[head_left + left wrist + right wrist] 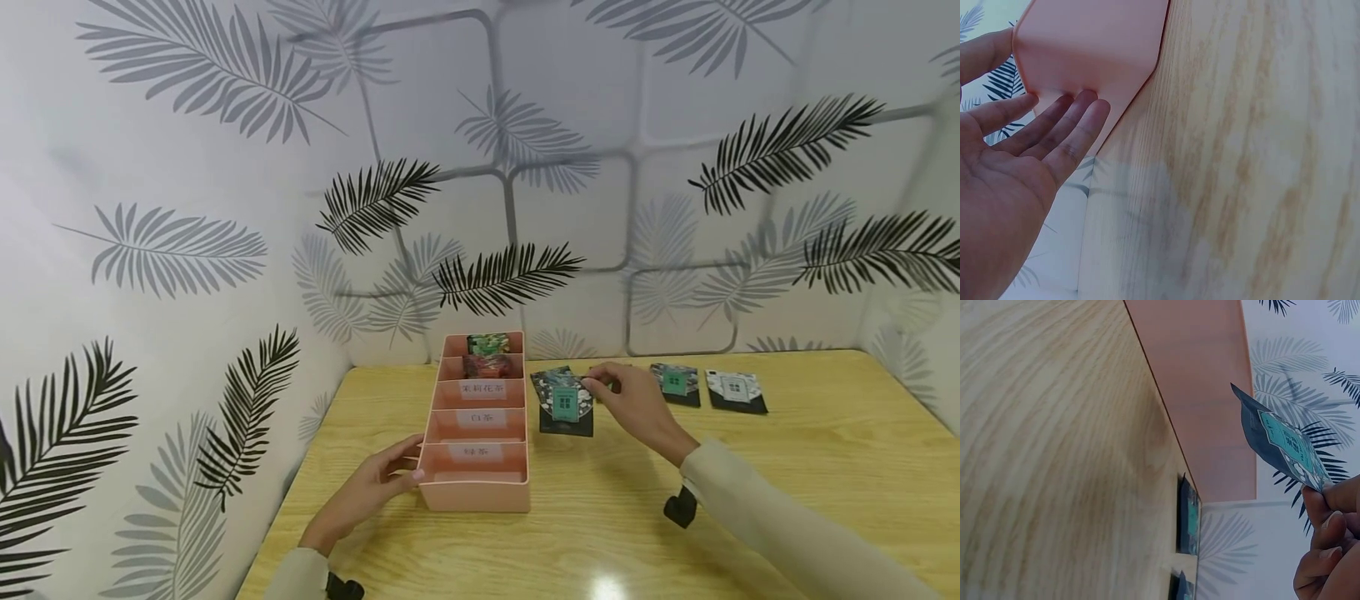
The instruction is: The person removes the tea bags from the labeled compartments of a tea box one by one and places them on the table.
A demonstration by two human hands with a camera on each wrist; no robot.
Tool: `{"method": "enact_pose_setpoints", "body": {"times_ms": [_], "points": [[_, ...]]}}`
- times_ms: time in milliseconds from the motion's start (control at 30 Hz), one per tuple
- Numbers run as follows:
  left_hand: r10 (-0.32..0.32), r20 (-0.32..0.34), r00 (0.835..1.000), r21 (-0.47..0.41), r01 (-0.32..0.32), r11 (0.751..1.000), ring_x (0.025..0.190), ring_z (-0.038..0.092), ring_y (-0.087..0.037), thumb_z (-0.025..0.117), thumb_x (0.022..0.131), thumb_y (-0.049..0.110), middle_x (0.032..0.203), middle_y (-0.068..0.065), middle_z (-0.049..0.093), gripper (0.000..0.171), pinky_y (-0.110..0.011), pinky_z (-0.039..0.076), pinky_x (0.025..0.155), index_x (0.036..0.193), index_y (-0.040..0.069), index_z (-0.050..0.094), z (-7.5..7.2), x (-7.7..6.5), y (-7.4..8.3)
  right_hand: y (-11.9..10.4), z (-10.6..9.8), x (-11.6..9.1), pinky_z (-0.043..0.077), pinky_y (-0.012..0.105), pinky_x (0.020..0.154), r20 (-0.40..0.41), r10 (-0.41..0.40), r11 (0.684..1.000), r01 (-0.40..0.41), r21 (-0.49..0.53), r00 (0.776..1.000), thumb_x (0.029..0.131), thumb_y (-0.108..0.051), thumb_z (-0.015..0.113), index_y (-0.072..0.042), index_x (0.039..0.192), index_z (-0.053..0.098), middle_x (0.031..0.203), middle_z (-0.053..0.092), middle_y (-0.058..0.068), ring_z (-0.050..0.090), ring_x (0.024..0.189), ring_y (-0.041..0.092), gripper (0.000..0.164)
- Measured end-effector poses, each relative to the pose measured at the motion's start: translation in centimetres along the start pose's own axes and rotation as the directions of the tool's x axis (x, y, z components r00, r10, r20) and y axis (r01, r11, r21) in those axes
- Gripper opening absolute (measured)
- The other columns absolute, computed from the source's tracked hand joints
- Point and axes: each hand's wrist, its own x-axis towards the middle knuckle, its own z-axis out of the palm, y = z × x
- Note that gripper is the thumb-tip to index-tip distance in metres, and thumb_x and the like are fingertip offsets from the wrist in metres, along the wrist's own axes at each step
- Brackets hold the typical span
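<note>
White labels mark the pink box (474, 497): the one on the third divider from the back reads 茉莉花茶, the next 白茶, and the nearest appears to read 绿茶. The held packet (566, 405), just right of the box, has a teal panel seemingly printed 茉莉花茶; the panels of the dark packet (675, 383) and the white-and-black packet (737, 392) farther right are too small to read. Another packet (551, 374) is partly hidden behind the held one, and the writing on the green packet (487, 344) and reddish packet (487, 367) in the rear compartments cannot be made out. The right hand (637, 404) pinches the held packet's upper right corner between thumb and fingers. The left hand (367, 492) is spread, fingertips touching the box's left wall, thumb at its near corner.
</note>
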Motion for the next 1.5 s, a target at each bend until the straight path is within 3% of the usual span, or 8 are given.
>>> {"method": "enact_pose_setpoints", "body": {"times_ms": [367,800,1500], "points": [[0.007,0.000,1.000,-0.004,-0.007,1.000,0.133,0.050,-0.037,0.060,0.107,0.024,0.149,-0.018,0.050,0.063,-0.044,0.051,0.102,0.162,0.012,0.032,0.0,0.1,0.1,1.4,0.8,-1.3,0.052,0.035,0.067,0.048,0.026,0.999,-0.027,0.017,0.998,0.102,-0.020,0.068,-0.013,0.107,0.076,0.095,0.073,-0.002,0.065,0.077,0.011,0.012],[0.006,-0.006,1.000,0.001,-0.006,1.000,0.132,0.051,-0.036,0.060,0.107,0.024,0.148,-0.017,0.051,0.063,-0.038,0.052,0.101,0.162,0.013,0.033,0.0,0.1,0.0,3.2,1.9,-2.3,0.048,0.029,0.057,0.112,0.054,0.999,-0.054,0.001,0.992,0.099,-0.017,0.072,-0.012,0.099,0.076,0.085,0.071,-0.003,0.058,0.067,0.011,0.006],[0.011,-0.002,1.000,-0.006,-0.011,1.000,0.133,0.051,-0.038,0.060,0.107,0.024,0.149,-0.018,0.050,0.064,-0.037,0.053,0.099,0.162,0.011,0.032,0.1,0.0,0.0,4.9,3.7,-1.2,0.052,0.035,0.065,0.145,0.123,0.991,-0.112,-0.078,0.982,0.098,-0.017,0.073,-0.011,0.096,0.076,0.087,0.072,-0.002,0.064,0.073,0.012,0.007]]}}
